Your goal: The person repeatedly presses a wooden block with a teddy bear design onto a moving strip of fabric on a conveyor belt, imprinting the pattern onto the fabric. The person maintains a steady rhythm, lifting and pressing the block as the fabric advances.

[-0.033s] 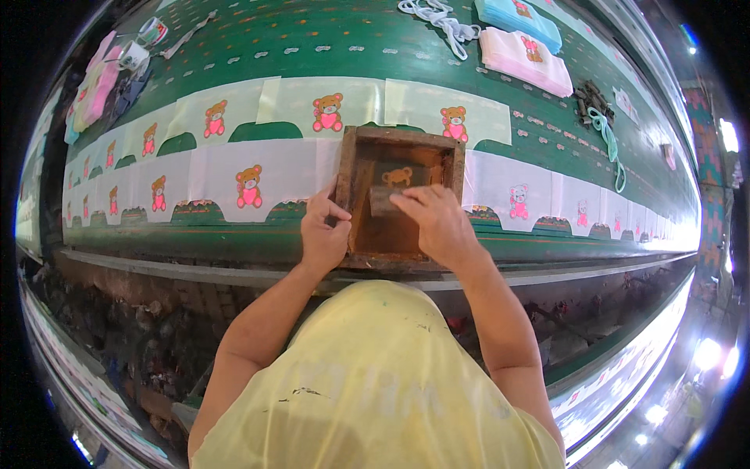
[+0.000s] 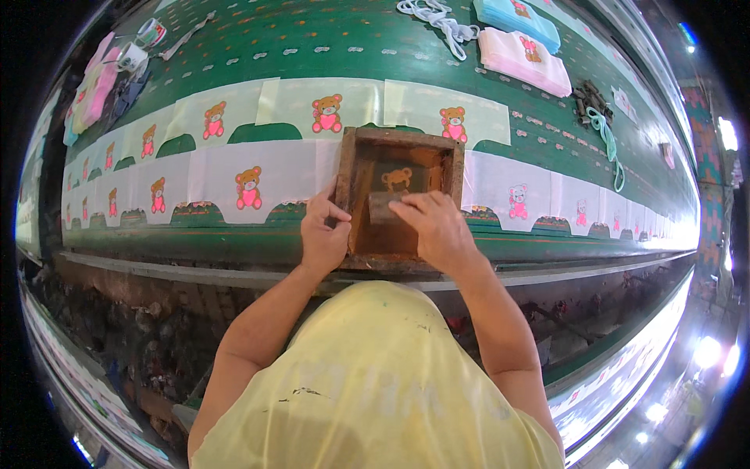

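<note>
A wooden screen-printing frame [image 2: 348, 168] lies over the row of white fabric pieces [image 2: 215, 168] right in front of me. My left hand [image 2: 325, 228] holds the frame's left side, its fingers curled at the wood. Inside the frame my right hand [image 2: 436, 227] grips a small squeegee [image 2: 380, 209], pressed to the mesh. Just beyond the squeegee, a brown bear-shaped patch [image 2: 397, 179] shows in the mesh. Left of the frame a white piece carries a brown bear with a pink heart [image 2: 248, 187]. To the right, the bear print [image 2: 518, 202] has pink and outlines without brown.
Pale yellow-green fabric pieces with bears [image 2: 326, 113] form a second row behind. Pink and blue folded stacks [image 2: 525, 62], white cord [image 2: 439, 27] and a dark heap [image 2: 594, 102] lie at the far right. Cups [image 2: 133, 57] and cloths [image 2: 94, 98] sit far left. The green table's edge [image 2: 195, 270] runs before me.
My right hand has drawn the squeegee slightly toward me, baring a little more of the brown patch. The left hand and the frame stay in place.
</note>
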Demonstrator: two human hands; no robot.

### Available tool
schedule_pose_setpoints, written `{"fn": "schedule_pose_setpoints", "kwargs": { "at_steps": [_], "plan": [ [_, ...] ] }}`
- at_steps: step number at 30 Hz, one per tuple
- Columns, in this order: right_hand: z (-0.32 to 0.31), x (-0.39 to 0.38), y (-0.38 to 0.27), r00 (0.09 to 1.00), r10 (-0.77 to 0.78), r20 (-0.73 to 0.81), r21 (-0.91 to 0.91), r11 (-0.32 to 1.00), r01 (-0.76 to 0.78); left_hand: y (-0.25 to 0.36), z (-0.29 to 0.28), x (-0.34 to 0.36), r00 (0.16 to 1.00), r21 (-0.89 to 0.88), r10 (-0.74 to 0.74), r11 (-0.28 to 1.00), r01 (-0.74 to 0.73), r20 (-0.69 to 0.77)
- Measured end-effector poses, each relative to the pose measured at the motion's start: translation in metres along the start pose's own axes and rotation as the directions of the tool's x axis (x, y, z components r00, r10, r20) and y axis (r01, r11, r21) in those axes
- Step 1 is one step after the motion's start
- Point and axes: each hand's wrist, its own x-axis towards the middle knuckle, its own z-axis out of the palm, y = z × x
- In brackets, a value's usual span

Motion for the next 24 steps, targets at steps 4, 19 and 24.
{"fn": "schedule_pose_setpoints", "kwargs": {
  "at_steps": [4, 19, 24],
  "plan": [
    [0.0, -0.021, -0.023, 0.999, 0.033, 0.016, 0.021, 0.999, -0.033, -0.002, 0.0, 0.006, 1.0, -0.016, 0.026, 1.0, -0.026, 0.015],
    [0.006, -0.058, -0.043, 0.985, 0.083, -0.148, 0.197, 0.979, -0.053, -0.005, 0.001, 0.002, 0.99, 0.075, 0.139, 0.987, -0.139, 0.002],
    [0.007, -0.081, -0.019, 0.957, 0.086, -0.276, 0.256, 0.966, -0.013, 0.015, 0.014, -0.005, 0.975, 0.103, 0.224, 0.969, -0.223, 0.007]
  ]
}}
